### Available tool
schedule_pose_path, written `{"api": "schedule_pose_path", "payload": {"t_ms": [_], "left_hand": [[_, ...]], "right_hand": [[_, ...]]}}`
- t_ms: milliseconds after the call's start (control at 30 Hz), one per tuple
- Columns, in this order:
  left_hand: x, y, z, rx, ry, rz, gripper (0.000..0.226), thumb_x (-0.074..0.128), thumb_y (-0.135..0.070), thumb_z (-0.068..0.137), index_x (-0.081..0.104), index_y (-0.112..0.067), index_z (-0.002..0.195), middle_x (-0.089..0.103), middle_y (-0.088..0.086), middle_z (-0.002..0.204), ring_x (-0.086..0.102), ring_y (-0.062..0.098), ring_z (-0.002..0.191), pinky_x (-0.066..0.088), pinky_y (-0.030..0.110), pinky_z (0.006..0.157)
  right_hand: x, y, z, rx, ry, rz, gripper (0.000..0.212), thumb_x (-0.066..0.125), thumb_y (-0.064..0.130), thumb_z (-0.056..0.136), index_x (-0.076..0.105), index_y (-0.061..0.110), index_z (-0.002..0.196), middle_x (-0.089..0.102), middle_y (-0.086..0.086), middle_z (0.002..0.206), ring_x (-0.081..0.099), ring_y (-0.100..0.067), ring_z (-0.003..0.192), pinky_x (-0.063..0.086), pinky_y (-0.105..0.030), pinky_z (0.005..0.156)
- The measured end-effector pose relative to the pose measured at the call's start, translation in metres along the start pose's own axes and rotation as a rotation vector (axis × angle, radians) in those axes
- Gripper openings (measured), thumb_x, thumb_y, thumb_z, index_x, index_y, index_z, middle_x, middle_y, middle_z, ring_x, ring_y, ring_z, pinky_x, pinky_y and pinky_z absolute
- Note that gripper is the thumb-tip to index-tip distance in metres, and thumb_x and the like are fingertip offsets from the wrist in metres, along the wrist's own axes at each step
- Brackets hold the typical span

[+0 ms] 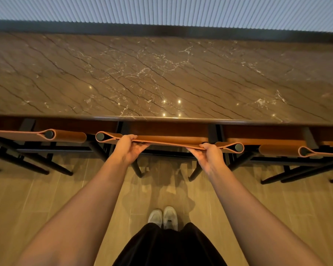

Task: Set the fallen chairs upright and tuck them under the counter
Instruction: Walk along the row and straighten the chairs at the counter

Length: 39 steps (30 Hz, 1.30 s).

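Observation:
The middle chair (169,141) stands upright, its tan leather backrest stretched between two black posts, its seat under the brown marble counter (161,77). My left hand (130,147) grips the top edge of that backrest near its left post. My right hand (208,153) grips the same edge near the right post. Its black legs rest on the floor just below the counter edge.
A second chair (52,135) stands upright to the left and a third chair (304,150) to the right, both pushed in at the counter. A ribbed wall (161,10) runs behind the counter. My white shoes (163,216) stand on the wood-look floor.

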<state>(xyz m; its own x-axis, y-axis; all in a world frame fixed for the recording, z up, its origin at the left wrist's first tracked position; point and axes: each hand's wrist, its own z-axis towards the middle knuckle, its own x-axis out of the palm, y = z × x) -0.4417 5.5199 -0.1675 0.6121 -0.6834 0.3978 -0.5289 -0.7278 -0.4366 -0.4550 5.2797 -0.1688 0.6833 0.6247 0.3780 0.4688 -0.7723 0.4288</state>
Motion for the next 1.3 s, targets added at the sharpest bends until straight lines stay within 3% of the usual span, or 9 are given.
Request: {"api": "schedule_pose_path", "payload": {"t_ms": [133,400,533,767,867,967,1033,1167,1300], "left_hand": [[0.003,-0.006,0.005,-0.017,0.018,-0.046,0.039,0.035,0.001,0.098,0.033,0.004,0.137,0.050,0.028,0.131,0.050,0.044,0.121,0.042,0.059,0.099],[0.015,0.003,0.005,-0.008,0.055,-0.025,0.030,0.039,0.001,0.097,0.044,0.003,0.126,0.060,0.025,0.113,0.062,0.037,0.097,0.052,0.050,0.086],[0.020,0.005,0.011,-0.019,0.039,-0.033,0.023,0.041,0.002,0.096,0.046,0.001,0.118,0.058,0.025,0.114,0.061,0.037,0.096,0.049,0.052,0.092],[0.011,0.006,0.011,-0.023,0.080,0.052,0.018,0.044,-0.006,0.098,0.051,0.000,0.113,0.063,0.023,0.114,0.064,0.034,0.103,0.055,0.045,0.084],[0.006,0.006,0.009,0.006,0.099,0.182,0.019,0.050,-0.018,0.098,0.054,-0.007,0.112,0.063,0.020,0.117,0.064,0.032,0.104,0.054,0.043,0.086],[0.005,0.005,0.003,0.030,0.098,0.222,0.025,0.056,-0.030,0.095,0.054,-0.011,0.111,0.060,0.020,0.117,0.059,0.032,0.110,0.050,0.044,0.093],[0.005,0.005,-0.006,0.047,0.104,0.209,0.025,0.057,-0.033,0.093,0.055,-0.012,0.108,0.059,0.020,0.119,0.057,0.033,0.114,0.049,0.044,0.094],[0.008,0.013,-0.030,0.100,0.130,0.192,0.031,0.057,-0.029,0.094,0.050,-0.011,0.118,0.050,0.022,0.134,0.052,0.034,0.122,0.047,0.046,0.099],[0.010,0.030,-0.062,0.144,0.187,0.210,0.053,0.056,-0.023,0.094,0.036,-0.009,0.141,0.043,0.019,0.143,0.051,0.033,0.124,0.047,0.046,0.098]], "right_hand": [[0.007,0.005,0.003,0.009,0.005,0.040,0.037,0.040,-0.008,0.095,0.044,0.005,0.130,0.051,-0.022,0.132,0.053,-0.046,0.118,0.053,-0.059,0.083],[0.009,0.029,0.008,-0.022,-0.032,-0.056,0.032,0.043,-0.005,0.096,0.046,0.003,0.127,0.054,-0.022,0.129,0.059,-0.042,0.111,0.057,-0.052,0.070],[0.009,0.038,0.009,-0.008,-0.035,-0.062,0.025,0.043,-0.004,0.097,0.046,0.004,0.121,0.054,-0.023,0.126,0.057,-0.041,0.115,0.056,-0.052,0.076],[0.006,0.038,0.006,0.006,0.016,-0.079,0.008,0.050,0.009,0.098,0.051,0.006,0.106,0.062,-0.021,0.115,0.062,-0.038,0.109,0.057,-0.051,0.081],[0.000,0.039,0.005,0.040,0.047,-0.185,0.026,0.054,0.031,0.097,0.053,0.007,0.108,0.063,-0.023,0.121,0.065,-0.035,0.107,0.054,-0.045,0.091],[-0.006,0.038,-0.002,0.023,0.079,-0.296,0.043,0.050,0.045,0.096,0.048,0.012,0.123,0.058,-0.022,0.131,0.063,-0.032,0.112,0.054,-0.042,0.090],[-0.011,0.035,-0.010,-0.007,0.091,-0.316,0.053,0.047,0.047,0.097,0.040,0.016,0.140,0.056,-0.019,0.135,0.062,-0.031,0.114,0.053,-0.043,0.091],[-0.020,0.030,-0.033,-0.069,0.139,-0.333,0.055,0.043,0.044,0.100,0.032,0.017,0.147,0.060,-0.016,0.131,0.061,-0.030,0.116,0.050,-0.044,0.097],[-0.037,0.023,-0.064,-0.120,0.216,-0.384,0.049,0.040,0.042,0.101,0.045,0.012,0.140,0.063,-0.013,0.127,0.063,-0.027,0.113,0.049,-0.039,0.097]]}}
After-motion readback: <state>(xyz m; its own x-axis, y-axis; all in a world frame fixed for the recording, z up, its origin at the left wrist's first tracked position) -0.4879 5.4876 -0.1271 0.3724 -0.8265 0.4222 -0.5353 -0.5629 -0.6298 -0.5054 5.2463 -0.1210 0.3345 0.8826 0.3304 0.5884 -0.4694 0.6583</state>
